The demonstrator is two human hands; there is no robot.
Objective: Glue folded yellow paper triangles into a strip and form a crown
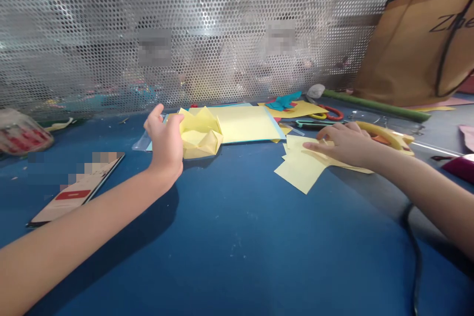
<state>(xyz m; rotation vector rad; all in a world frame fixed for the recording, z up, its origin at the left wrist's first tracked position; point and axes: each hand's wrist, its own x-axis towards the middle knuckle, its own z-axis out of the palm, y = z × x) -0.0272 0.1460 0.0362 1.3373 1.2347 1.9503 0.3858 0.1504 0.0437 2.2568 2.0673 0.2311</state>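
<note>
My left hand is raised with its fingers apart, just left of a folded yellow paper shape. This shape has several upright points and sits at the front left of a stack of yellow sheets. Further right, my right hand rests palm down, fingers spread, on several loose pale yellow paper squares. The squares overlap unevenly, and part of them is hidden under the hand.
A phone lies at the left, near a clear container. Behind my right hand are scissors, a blue folded paper and a green stick. A brown bag stands at the back right; a black cable runs below.
</note>
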